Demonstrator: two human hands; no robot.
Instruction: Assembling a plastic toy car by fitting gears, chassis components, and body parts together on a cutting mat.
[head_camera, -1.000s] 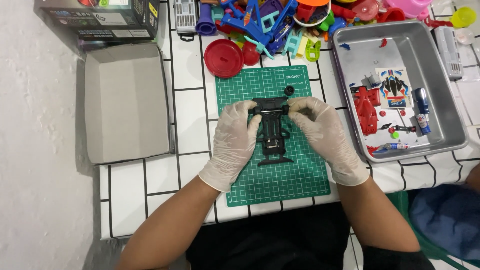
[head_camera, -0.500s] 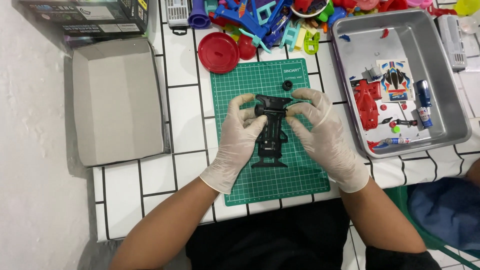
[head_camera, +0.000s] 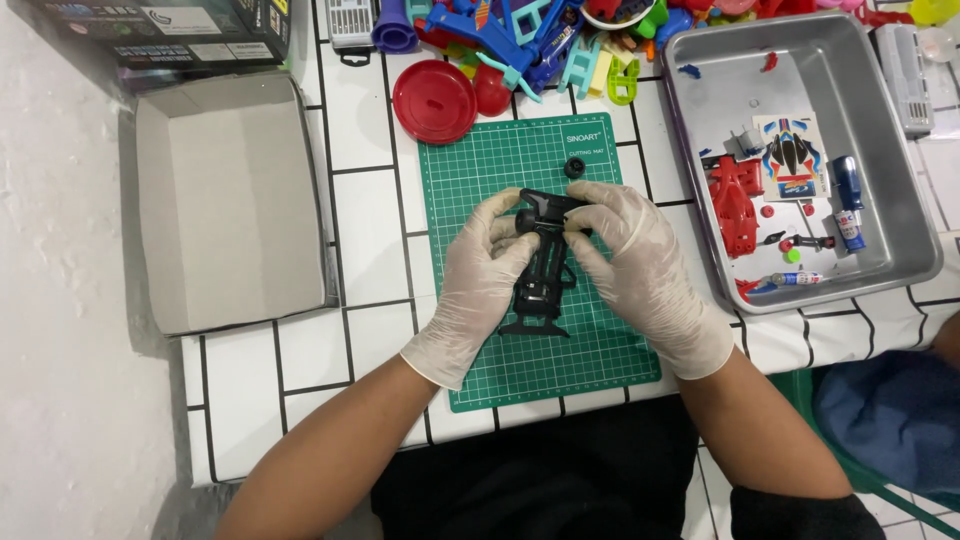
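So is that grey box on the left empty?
Empty. The open grey box shows only its bare inside; nothing lies in it.

Dark box: lying at the table's far left corner, black, printed with small white and coloured label patches on its top face.

Open carton: sitting just in front of the dark box, plain grey cardboard, rectangular, its inside facing up.

Sticker sheet: resting inside the metal tray at right, white rectangle showing a racing-car design in black, red and blue.

Mat label: showing as small white print at the far right corner of the green cutting mat.
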